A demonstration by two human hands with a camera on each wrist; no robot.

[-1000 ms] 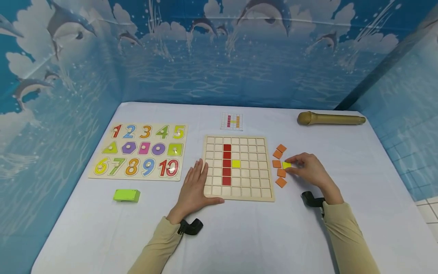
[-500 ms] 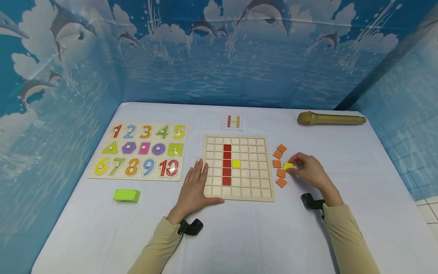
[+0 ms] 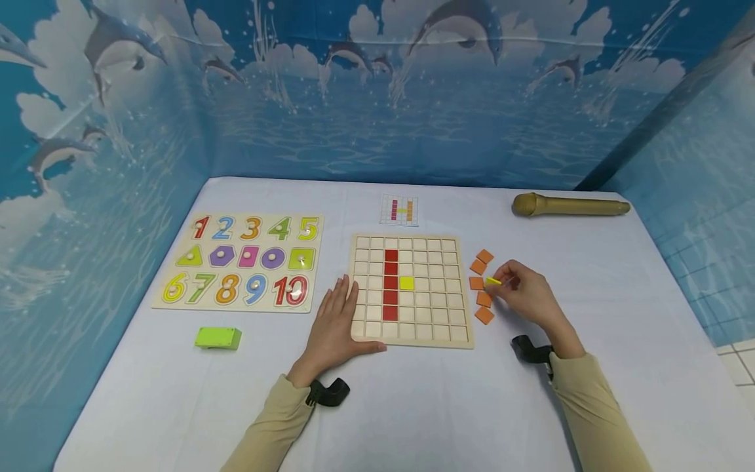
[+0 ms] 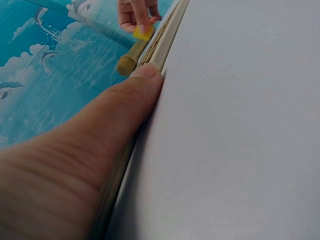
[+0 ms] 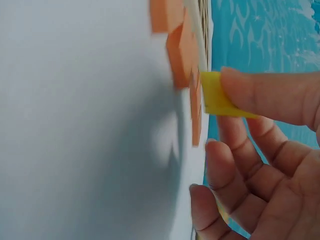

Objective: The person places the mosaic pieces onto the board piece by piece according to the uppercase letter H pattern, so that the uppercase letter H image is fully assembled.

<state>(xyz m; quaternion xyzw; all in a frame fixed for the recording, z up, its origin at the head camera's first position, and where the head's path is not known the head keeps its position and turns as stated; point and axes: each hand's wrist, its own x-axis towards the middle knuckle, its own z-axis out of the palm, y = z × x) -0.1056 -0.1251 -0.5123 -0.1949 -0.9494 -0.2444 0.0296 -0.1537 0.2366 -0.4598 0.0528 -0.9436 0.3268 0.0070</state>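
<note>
Think of the grid board [image 3: 440, 315] as a clock, with its far side at 12. The loose yellow tile [image 3: 493, 282] is out at 3 o'clock, by the five orange tiles [image 3: 476, 283]. It could slip, because only a small pinch has it and it is tipped up. If it falls, it may land on the orange tiles and mix them up. The right hand [image 3: 525, 292] is low too, so a finger could bump those tiles out of line. I can't tell if the yellow tile touches one. If the left hand [image 3: 333, 328] pushes too hard, the board could slide and turn.

The right hand comes in from about 4 o'clock. Its thumb is on the tile, pinching it tight against a finger that is mostly hidden. The other fingers are bent and hold nothing. The left hand is at 8 o'clock, with long, straight fingers along the board's side and the thumb stuck out along the near edge. It presses on the board but doesn't grab anything.
</note>
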